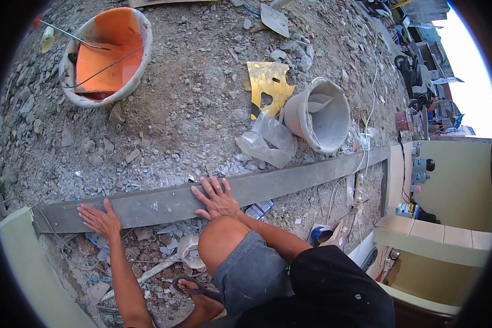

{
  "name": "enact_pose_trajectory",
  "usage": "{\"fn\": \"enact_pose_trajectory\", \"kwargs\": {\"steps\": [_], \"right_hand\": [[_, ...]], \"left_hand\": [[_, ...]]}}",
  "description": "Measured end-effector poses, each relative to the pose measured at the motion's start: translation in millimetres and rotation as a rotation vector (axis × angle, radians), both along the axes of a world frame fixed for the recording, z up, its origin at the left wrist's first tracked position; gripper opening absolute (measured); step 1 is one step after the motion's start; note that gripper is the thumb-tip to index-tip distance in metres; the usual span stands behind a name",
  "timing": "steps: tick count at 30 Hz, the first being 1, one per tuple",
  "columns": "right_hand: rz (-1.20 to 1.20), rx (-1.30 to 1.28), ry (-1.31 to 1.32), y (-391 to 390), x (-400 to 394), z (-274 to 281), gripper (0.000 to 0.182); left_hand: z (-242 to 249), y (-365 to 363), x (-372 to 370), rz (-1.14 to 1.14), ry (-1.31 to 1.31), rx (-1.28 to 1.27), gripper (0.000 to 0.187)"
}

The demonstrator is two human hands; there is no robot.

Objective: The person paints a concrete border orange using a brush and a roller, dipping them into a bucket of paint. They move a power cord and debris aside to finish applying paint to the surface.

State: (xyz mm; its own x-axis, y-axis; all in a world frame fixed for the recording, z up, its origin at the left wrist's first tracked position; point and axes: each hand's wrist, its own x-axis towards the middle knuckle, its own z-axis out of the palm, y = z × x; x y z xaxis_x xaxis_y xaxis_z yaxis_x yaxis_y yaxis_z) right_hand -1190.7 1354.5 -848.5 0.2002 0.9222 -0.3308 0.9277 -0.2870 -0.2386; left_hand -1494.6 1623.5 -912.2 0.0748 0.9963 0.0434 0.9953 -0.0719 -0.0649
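Note:
My left hand (101, 220) lies flat with fingers spread on the left part of a long grey concrete beam (273, 183). Farther right, my right hand (218, 199) also rests flat on the beam, its fingers stretched over the far edge. Neither hand holds anything. The beam runs from a pale wall end (19, 240) at the left to the building at the right. My bent knee (221, 240) is just below my right hand, and my sandalled foot (194, 287) stands on the rubble.
Beyond the beam, rubble holds a bucket with orange inside (104, 54), a tipped grey bucket (328, 117), a yellow plate with cutouts (270, 85) and a clear plastic bag (268, 139). A white cable (370, 115) crosses the beam. A white pipe (158, 267) lies near my foot.

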Motion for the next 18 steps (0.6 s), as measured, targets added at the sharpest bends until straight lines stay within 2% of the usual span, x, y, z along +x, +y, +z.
{"fn": "enact_pose_trajectory", "kwargs": {"steps": [4,6,8,9,10,11,13,14,15,17,18], "right_hand": [[-0.031,0.085,0.028,-4.4,1.1,6.7,0.084],[-0.089,0.377,0.209,-14.1,9.0,1.3,0.082],[-0.377,0.610,0.639,-26.3,20.2,-13.3,0.073],[-0.545,0.718,0.667,-35.1,30.2,-7.7,0.070],[-0.720,0.814,0.694,-46.4,30.9,-2.0,0.067],[-0.729,0.831,0.683,-55.8,23.2,2.0,0.067],[-0.817,0.865,0.607,-95.7,19.8,16.6,0.059],[-0.910,0.933,0.454,-136.6,40.4,36.8,0.055],[-0.958,0.835,0.397,-166.2,42.2,45.5,0.052],[-0.924,0.766,0.281,-210.8,30.1,60.0,0.054],[-1.052,0.746,0.402,-224.0,19.2,62.2,0.052]], "left_hand": [[13.2,-19.1,20.3,-0.045,-0.079,-0.028,0.092],[24.7,-76.7,72.4,-0.289,-0.140,-0.041,0.092],[54.5,-160.8,127.4,-0.622,-0.251,-0.235,0.089],[65.4,-195.4,140.9,-0.962,-0.423,-0.468,0.084],[70.0,-223.7,152.9,-1.348,-0.442,-0.807,0.077],[75.5,-228.1,145.4,-1.370,-0.437,-0.800,0.077],[103.9,-227.5,143.8,-1.516,-0.539,-0.536,0.072],[123.2,-194.3,140.6,-1.205,-0.550,-0.456,0.071],[91.2,-159.9,131.0,-0.937,-0.565,-0.174,0.069],[45.1,-88.1,113.8,-0.404,-0.123,-0.030,0.073],[24.9,-54.2,101.9,-0.157,0.112,-0.047,0.077]]}}
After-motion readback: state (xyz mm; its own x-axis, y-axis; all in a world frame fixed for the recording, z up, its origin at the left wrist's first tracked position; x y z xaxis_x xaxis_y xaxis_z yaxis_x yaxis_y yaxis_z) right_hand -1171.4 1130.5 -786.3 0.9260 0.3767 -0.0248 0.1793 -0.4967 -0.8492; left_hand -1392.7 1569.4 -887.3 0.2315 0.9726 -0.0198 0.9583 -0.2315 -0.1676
